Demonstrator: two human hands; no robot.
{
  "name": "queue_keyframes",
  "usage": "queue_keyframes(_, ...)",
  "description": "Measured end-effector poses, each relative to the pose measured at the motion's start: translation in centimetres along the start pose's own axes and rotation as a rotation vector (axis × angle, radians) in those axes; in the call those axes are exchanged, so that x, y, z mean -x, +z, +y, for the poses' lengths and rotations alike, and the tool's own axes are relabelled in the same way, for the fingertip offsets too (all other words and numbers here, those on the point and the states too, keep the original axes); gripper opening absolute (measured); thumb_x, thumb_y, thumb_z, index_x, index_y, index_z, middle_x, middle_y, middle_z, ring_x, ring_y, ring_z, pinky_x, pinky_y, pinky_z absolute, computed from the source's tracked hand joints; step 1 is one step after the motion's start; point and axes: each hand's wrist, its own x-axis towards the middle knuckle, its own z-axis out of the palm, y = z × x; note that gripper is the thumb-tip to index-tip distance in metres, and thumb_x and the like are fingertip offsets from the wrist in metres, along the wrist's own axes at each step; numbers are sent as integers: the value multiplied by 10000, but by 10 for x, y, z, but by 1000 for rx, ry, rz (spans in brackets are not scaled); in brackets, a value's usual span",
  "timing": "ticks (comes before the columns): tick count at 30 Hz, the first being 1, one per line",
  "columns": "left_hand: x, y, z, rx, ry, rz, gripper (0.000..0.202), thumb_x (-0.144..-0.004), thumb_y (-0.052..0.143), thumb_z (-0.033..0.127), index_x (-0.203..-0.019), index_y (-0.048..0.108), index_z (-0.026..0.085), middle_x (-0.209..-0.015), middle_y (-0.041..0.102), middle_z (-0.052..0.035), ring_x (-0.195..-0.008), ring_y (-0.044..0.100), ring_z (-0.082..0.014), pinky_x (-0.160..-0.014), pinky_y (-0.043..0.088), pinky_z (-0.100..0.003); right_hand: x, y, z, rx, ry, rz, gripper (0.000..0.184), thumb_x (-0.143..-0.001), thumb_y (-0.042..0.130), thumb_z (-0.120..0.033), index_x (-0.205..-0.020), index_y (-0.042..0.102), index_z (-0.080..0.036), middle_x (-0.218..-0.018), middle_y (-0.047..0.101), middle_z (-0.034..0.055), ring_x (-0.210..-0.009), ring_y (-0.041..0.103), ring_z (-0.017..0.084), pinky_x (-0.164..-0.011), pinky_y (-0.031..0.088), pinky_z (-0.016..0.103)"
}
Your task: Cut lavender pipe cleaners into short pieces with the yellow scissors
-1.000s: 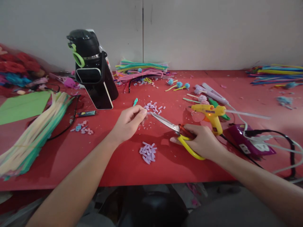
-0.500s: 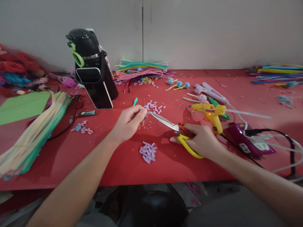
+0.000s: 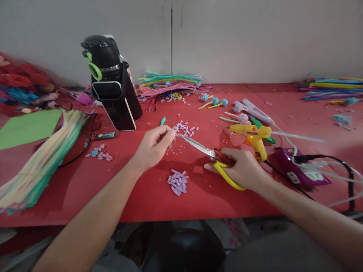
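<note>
My right hand [image 3: 241, 166] grips a pair of scissors [image 3: 198, 146] with yellow and red handles. Their blades point left and reach the fingertips of my left hand [image 3: 157, 145]. Those left fingers are pinched together, and whatever lies between them is too small or hidden to make out. Just beyond the blade tips lie scattered lilac snippets [image 3: 185, 129] with fine crumbs around them. Closer to me, below both hands, is a small heap of longer lilac pieces [image 3: 177, 182]. A little teal piece [image 3: 162, 121] sits behind my left hand.
A yellow glue gun [image 3: 252, 138] with a lit orange light stands right of the scissors, beside a purple power strip [image 3: 300, 168] with cables. A black bottle [image 3: 113, 75] holds a phone at back left. Pipe-cleaner bundles [image 3: 42, 162] lie left; others [image 3: 170, 81] lie behind.
</note>
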Motion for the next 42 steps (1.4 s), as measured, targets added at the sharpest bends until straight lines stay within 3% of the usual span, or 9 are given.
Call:
queue_keyframes(23, 0, 1, 3, -26, 9, -16, 306, -977, 488, 307, -723, 573, 159, -635, 550, 8, -561, 490, -79, -535, 411, -212, -1, 2, 2, 34, 28, 2, 659, -646, 661, -791, -560, 353, -215, -510, 311, -54, -516, 260, 91, -454, 208, 257)
queue_keyframes(42, 0, 0, 1, 15, 27, -14, 305, -974, 501, 321, -724, 572, 163, -649, 543, 6, -575, 470, -84, -532, 390, -226, 0, 1, 2, 16, -1, 16, 628, -671, 665, -770, -584, 390, -212, -527, 320, -55, -519, 264, 88, -458, 229, 255)
